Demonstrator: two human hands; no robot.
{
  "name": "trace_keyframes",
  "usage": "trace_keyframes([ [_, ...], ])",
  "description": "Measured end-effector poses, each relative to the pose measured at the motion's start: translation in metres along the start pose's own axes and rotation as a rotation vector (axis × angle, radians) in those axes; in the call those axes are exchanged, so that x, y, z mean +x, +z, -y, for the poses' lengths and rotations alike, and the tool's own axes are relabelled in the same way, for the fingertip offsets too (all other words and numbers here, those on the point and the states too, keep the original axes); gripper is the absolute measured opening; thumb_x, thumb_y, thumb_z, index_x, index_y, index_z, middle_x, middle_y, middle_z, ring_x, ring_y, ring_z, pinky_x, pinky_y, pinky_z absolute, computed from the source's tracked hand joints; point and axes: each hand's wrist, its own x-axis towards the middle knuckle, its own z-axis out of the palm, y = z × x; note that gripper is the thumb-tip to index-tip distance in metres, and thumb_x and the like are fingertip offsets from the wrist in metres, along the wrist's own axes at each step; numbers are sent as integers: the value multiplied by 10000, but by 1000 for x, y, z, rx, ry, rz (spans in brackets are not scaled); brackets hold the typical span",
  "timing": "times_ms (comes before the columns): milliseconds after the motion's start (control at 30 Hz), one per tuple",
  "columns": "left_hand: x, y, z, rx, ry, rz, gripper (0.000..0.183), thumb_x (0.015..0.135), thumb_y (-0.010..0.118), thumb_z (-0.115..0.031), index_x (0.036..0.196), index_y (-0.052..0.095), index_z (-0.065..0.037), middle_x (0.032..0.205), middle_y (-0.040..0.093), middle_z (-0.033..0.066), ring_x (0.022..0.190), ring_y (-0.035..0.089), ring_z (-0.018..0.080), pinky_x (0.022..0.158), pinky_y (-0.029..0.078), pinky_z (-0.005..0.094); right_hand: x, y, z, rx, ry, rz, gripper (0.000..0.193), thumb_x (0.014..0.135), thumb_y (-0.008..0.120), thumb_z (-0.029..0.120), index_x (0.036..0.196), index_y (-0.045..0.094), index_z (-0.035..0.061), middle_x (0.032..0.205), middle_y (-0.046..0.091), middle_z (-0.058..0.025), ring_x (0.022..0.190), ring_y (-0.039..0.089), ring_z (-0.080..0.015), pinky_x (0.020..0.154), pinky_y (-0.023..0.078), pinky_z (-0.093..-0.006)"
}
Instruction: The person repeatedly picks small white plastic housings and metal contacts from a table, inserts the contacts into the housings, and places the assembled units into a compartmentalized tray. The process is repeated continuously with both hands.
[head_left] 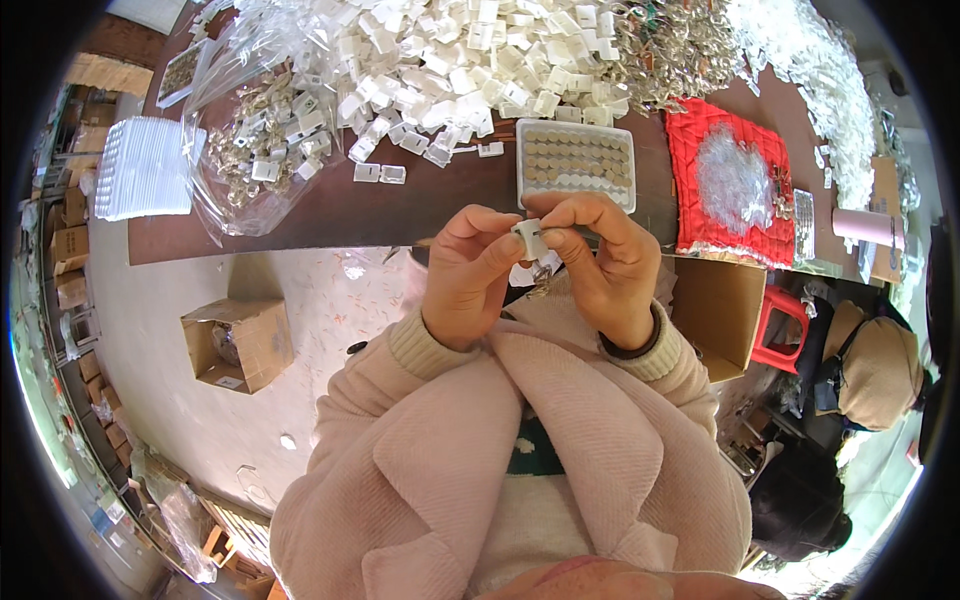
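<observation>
Just in front of the table edge, both hands meet at a small white plastic case (529,240). My left hand (465,285) pinches its left side between thumb and fingers. From the right, my right hand (612,275) grips the same case, thumb against its face. A small metal clasp or chain (541,281) dangles below it. Beyond the hands, a white tray (570,184) holds rows of round, coin-like tan pieces. A large heap of similar white plastic cases (430,60) covers the table behind, some lying open.
A clear bag of metal clasps and cases (265,150) lies left, beside stacked clear trays (148,168). Metal clasps (675,50) are piled at the back. Right is a red cloth (690,180) with clear plastic bits (733,165). Cardboard boxes (265,345) and a red stool (780,330) stand below.
</observation>
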Motion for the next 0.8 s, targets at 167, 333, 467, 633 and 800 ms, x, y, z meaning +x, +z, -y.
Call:
trace_keyframes([
  [167,-2,-5,-3,26,11,-36,149,927,708,-12,1062,651,-34,1002,720,82,886,670,135,790,545,282,0,8,-2,-32,13,40,163,852,684,-66,991,687,21,1027,739,-134,936,713,-197,809,538,-286],
  [333,-3,-10,-10,65,43,-63,134,913,719,1,1032,666,-26,980,722,72,859,673,128,761,552,273,3,13,-2,105,104,32,154,856,688,-77,980,679,14,1046,747,-137,901,717,-191,791,551,-297],
  [467,-4,-14,-15,80,65,-59,138,903,719,26,1023,671,-23,984,720,77,847,675,128,759,554,265,4,15,1,-127,-41,87,152,844,695,-69,967,680,19,1039,746,-153,913,722,-236,790,556,-309],
  [633,-10,-20,-25,136,88,-95,175,900,671,86,1046,666,-10,982,711,90,842,669,133,753,551,268,9,25,3,-278,-159,144,159,828,692,-62,961,679,24,1020,742,-157,921,714,-286,783,554,-334],
  [800,-21,-35,-60,230,175,-303,224,981,568,-85,1183,619,-3,982,685,97,851,641,182,739,530,327,30,66,-20,-240,-233,192,180,844,684,-41,1008,665,30,1043,716,-155,915,693,-331,779,559,-383],
])
